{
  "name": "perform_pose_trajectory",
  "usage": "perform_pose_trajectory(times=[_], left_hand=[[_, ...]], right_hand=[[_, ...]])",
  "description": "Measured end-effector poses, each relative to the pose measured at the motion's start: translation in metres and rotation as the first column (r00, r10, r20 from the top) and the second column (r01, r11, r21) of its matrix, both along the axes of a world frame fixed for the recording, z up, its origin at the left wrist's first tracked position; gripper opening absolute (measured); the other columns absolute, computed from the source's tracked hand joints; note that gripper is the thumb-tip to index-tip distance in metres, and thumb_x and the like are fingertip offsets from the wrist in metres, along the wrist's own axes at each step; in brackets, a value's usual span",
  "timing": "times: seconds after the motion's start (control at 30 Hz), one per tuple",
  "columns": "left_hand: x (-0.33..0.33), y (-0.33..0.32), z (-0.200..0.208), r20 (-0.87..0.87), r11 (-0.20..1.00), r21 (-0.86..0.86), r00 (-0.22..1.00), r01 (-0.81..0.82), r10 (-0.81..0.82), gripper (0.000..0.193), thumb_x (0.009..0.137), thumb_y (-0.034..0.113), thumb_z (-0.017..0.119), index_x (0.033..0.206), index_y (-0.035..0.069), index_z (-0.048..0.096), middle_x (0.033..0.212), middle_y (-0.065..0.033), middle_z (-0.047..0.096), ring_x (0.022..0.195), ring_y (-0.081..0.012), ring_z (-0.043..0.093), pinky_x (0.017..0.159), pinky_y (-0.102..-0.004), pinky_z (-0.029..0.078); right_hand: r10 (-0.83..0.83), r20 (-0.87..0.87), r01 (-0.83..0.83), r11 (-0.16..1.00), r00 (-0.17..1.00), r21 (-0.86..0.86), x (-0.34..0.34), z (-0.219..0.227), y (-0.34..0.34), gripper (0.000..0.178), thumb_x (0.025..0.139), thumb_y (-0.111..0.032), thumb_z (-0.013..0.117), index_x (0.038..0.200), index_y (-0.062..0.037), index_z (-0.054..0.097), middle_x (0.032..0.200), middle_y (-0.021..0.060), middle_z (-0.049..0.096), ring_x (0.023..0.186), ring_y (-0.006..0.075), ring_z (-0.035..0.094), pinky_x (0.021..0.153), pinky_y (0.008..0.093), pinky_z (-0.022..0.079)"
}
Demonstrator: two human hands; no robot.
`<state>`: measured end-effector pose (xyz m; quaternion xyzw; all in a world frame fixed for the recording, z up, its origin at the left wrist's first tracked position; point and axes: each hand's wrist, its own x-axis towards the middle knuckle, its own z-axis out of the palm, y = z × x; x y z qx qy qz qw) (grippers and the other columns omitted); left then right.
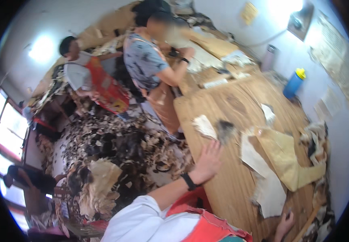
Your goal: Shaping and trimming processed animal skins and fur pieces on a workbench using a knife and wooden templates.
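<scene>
The person's left hand (208, 159) is lying fingers outstretched on the wooden table (231, 191), reaching a white scrap (204, 126) and dark fur tuft (225, 130). To my right, a long cream piece (269, 191) is lying beside a yellow sheet (279, 152); the right hand (284, 226) is curling near the cream piece's lower end, pinching what, I cannot tell.

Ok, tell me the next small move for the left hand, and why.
Probably bring the left hand across to steady the long white piece: the right hand is near its lower end, while the left lies open by a small white scrap and a dark furry scrap.
</scene>
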<state>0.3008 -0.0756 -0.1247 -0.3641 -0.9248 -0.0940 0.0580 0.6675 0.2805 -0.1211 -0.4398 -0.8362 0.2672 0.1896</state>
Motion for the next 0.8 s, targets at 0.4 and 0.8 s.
perform_pose_trajectory(times=[0.4, 0.8], left_hand=[[0.003, -0.015, -0.013, 0.031, 0.993, 0.118, 0.999, -0.019, 0.015, 0.066, 0.093, 0.035, 0.059, 0.146, -0.001, 0.040, 0.152, -0.0264, 0.033, 0.145, -0.0406, 0.027, 0.112, -0.0578, 0.029], [-0.098, -0.016, 0.011, -0.030, 0.828, -0.476, 0.936, 0.296, -0.351, 0.053, 0.095, 0.032, 0.057, 0.138, 0.003, 0.052, 0.149, -0.0208, 0.043, 0.139, -0.0475, 0.034, 0.114, -0.0612, 0.026]], right_hand=[[-0.118, 0.318, 0.019, 0.955, 0.941, 0.297, -0.021, 0.041, -0.045, 0.040, 0.099, -0.034, 0.058, 0.101, 0.0057, 0.066, 0.094, 0.0266, 0.067, 0.091, 0.0424, 0.063, 0.080, 0.0488, 0.049], [-0.205, 0.400, 0.090, 0.953, 0.893, 0.288, -0.013, 0.003, -0.017, 0.032, 0.082, -0.007, 0.069, 0.112, -0.0011, 0.058, 0.111, 0.0197, 0.057, 0.104, 0.0399, 0.055, 0.091, 0.0490, 0.044]])
